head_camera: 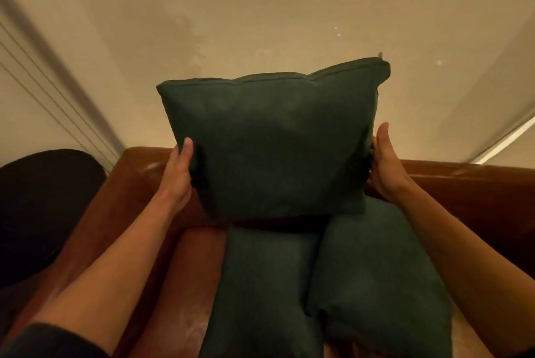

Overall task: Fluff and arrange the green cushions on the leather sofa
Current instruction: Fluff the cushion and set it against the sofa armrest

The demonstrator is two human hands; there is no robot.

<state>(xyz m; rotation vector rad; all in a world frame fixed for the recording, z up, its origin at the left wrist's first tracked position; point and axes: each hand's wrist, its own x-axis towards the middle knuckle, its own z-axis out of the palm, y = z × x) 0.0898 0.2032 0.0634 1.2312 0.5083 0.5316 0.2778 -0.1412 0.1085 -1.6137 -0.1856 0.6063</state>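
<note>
Far left: dark rounded object [40, 207] beside the leather sofa's [139, 184] arm, blurred, can't ID. Left hand [179, 168] grips the left edge of the raised cushion [272, 140]; thumb on the front face, fingers hidden behind, so clamped on the fabric. Cushion is upright, off the seat, in front of the backrest, zipper seam on top. Looks held by both sides for squeezing and plumping, probably mid-fluff. Below it, 2 more green cushions lie on the seat, touching side by side: left cushion [266, 285], right cushion [376, 270], likely waiting their turn. Right hand [383, 166] holds the right edge, thumb up, fingers wrapped behind out of sight. Pale wall [260, 10] behind.
</note>
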